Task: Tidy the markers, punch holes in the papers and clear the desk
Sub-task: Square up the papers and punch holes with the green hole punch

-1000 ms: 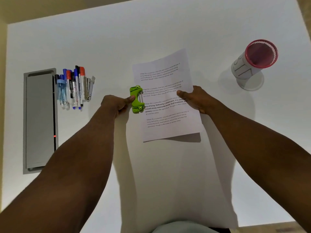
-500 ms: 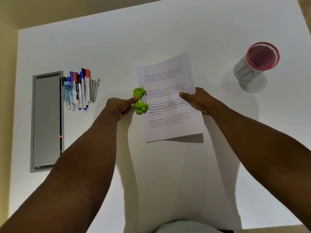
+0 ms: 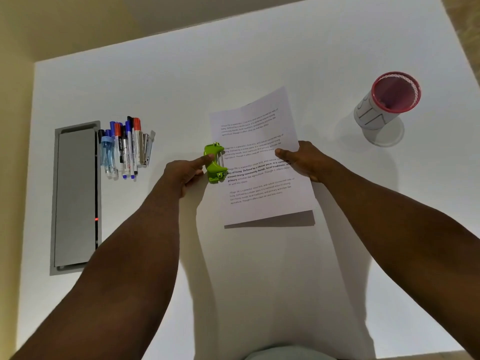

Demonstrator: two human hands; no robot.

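A printed sheet of paper [image 3: 259,175] is held a little above the white desk [image 3: 233,61], casting a shadow at its near edge. My right hand [image 3: 304,162] grips its right edge, thumb on top. My left hand [image 3: 181,172] holds a green hole punch [image 3: 214,163] against the sheet's left edge, thumb pressing its middle. Several markers [image 3: 124,149] in red, blue and black lie bunched at the left. A pink mesh pen holder [image 3: 387,105] stands at the far right.
A grey recessed panel [image 3: 74,196] with a small red light sits in the desk at the left. A metal stapler-like tool [image 3: 145,149] lies beside the markers. Yellow walls border the desk on the left and behind.
Both hands, the paper and the punch keep the same grip and pose. Only the camera view has shifted slightly, moving everything a little to the right and down.
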